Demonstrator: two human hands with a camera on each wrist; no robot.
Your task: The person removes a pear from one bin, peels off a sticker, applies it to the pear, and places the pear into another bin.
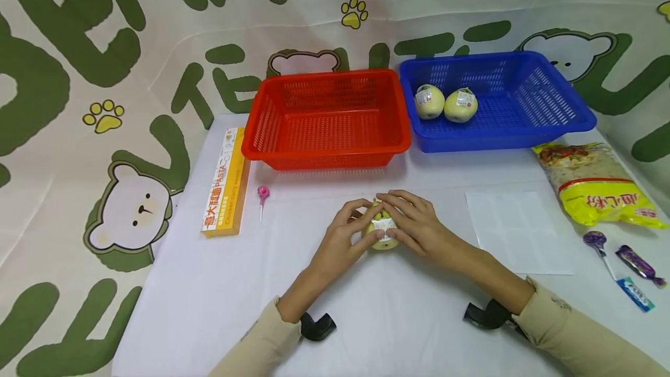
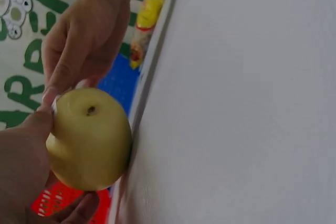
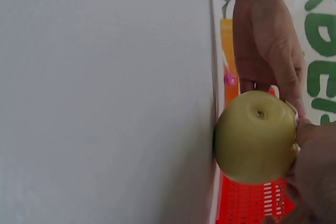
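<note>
A round pale yellow pear point(image 1: 386, 245) sits on the white table between both hands, a white label point(image 1: 384, 227) on its side. My left hand point(image 1: 339, 243) holds it from the left, with the thumb near the label's lower edge. From the right, my right hand point(image 1: 426, 231) curves its fingers over the top, its thumb at the label too. In the left wrist view the pear point(image 2: 92, 145) shows its dark-dotted end, and the fingertips of both hands meet at its far side. The right wrist view shows the same end of the pear point(image 3: 254, 145); the label is mostly hidden there.
Behind the hands stand a red basket point(image 1: 327, 162) and a blue basket point(image 1: 502, 139) containing two labelled pears point(image 1: 460, 106). A pasta box point(image 1: 226, 185) and pink lollipop point(image 1: 263, 192) lie left. Right are a white sheet point(image 1: 518, 231), yellow food bag point(image 1: 602, 188), purple lollipop point(image 1: 595, 239) and small packets point(image 1: 640, 265).
</note>
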